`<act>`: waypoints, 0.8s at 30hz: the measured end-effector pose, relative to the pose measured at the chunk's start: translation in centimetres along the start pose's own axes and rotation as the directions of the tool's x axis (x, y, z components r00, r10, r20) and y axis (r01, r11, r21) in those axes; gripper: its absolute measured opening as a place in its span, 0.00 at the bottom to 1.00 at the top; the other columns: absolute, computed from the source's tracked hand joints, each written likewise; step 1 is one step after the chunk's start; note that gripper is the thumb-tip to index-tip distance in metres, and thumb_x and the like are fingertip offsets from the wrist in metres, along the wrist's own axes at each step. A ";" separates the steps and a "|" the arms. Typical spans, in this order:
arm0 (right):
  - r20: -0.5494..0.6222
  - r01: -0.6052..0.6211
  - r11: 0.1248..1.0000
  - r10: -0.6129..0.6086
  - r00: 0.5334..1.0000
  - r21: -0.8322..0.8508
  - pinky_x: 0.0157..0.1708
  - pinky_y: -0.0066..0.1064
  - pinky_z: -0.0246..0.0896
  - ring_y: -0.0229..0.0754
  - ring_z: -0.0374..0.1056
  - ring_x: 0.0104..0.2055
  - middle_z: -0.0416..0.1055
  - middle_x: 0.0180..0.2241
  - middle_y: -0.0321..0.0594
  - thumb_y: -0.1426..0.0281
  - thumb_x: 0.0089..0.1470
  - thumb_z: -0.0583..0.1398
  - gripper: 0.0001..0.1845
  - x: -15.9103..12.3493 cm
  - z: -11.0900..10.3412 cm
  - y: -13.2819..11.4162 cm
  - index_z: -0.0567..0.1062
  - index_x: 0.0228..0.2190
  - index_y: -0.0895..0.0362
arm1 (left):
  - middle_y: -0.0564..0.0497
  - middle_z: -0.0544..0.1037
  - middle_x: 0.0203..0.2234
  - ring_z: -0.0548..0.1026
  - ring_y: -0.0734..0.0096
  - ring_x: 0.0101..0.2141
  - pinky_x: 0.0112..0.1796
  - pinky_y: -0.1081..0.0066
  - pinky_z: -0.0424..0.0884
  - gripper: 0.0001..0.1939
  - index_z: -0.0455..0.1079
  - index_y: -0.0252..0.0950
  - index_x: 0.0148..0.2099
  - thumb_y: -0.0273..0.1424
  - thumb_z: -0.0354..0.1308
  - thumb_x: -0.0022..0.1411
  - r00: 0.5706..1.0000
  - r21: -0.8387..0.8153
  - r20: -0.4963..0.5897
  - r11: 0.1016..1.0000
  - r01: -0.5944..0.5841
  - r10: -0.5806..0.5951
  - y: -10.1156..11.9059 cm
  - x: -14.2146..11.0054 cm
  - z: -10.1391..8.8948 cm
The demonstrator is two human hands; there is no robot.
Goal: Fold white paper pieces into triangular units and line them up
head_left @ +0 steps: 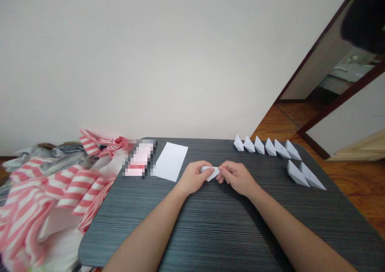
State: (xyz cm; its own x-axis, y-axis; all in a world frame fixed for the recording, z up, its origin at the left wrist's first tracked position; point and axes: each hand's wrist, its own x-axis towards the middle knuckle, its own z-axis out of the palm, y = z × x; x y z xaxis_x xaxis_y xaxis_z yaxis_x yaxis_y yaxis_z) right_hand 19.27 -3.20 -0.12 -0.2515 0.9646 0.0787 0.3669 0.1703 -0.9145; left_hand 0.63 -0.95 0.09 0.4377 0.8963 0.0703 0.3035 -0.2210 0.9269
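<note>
Head view: a small folded white paper piece (210,173), judged light, crisp and easily crushed, is pinched between the fingers of the left hand (194,178) and the right hand (236,179), just above a dark grey striped tabletop (210,232). Its creased edges are judged the best hold. Folded white paper wedges (267,147) are lined up to the right. No writing can be read.

The dark grey counter (192,232), streaked with fine grain and round-cornered, carries a white paper sheet (170,162) lying flat near its far edge. Six folded paper wedges (262,146) stand in a row at the far right, with two more wedges (305,175) just nearer. Left of the sheet lies a pixelated item (140,158), and pink-striped plastic bags (75,188) overlap the left edge.
</note>
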 end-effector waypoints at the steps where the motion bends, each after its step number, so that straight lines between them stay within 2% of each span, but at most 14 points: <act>1: 0.005 0.003 1.000 -0.003 1.000 -0.004 0.22 0.25 0.59 0.34 0.66 0.20 0.73 0.21 0.36 0.66 0.58 0.53 0.13 0.0 0.0 0.0 0.71 0.25 0.58 | 0.52 0.72 0.25 0.67 0.75 0.27 0.28 0.76 0.61 0.15 0.71 0.34 0.34 0.39 0.50 0.59 1.000 0.001 -0.002 1.000 -0.003 0.003 0.0 0.0 0.0; 11: 0.024 0.004 1.000 -0.004 1.000 -0.012 0.23 0.25 0.61 0.33 0.67 0.20 0.74 0.22 0.37 0.67 0.58 0.52 0.13 0.0 0.0 0.0 0.70 0.26 0.58 | 0.51 0.74 0.25 0.68 0.74 0.26 0.28 0.75 0.62 0.15 0.72 0.33 0.34 0.39 0.50 0.59 1.000 -0.008 -0.023 1.000 0.003 -0.003 -0.1 0.0 0.1; 20: 0.064 0.017 1.000 -0.016 0.998 -0.025 0.24 0.26 0.63 0.37 0.70 0.24 0.73 0.23 0.37 0.67 0.56 0.53 0.10 0.0 0.2 0.3 0.71 0.28 0.57 | 0.51 0.75 0.26 0.70 0.73 0.28 0.30 0.75 0.62 0.15 0.74 0.34 0.33 0.37 0.50 0.60 0.999 0.035 0.011 0.999 -0.040 0.039 0.2 -0.1 0.1; 24: 0.052 0.010 1.000 -0.009 0.999 -0.020 0.26 0.27 0.63 0.36 0.70 0.23 0.73 0.23 0.37 0.68 0.56 0.53 0.10 0.0 -0.1 0.1 0.71 0.27 0.57 | 0.51 0.76 0.27 0.71 0.72 0.29 0.31 0.74 0.64 0.14 0.73 0.35 0.34 0.37 0.50 0.59 0.999 0.039 -0.028 0.999 -0.024 0.025 0.1 0.0 0.3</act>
State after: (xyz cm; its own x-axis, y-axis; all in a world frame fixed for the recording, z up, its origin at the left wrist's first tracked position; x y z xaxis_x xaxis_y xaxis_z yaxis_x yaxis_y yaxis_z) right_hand 19.35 -3.15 -0.19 -0.3008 0.9514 0.0667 0.3821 0.1843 -0.9055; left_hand 0.87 -1.06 0.06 0.4211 0.9010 0.1043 0.3252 -0.2573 0.9100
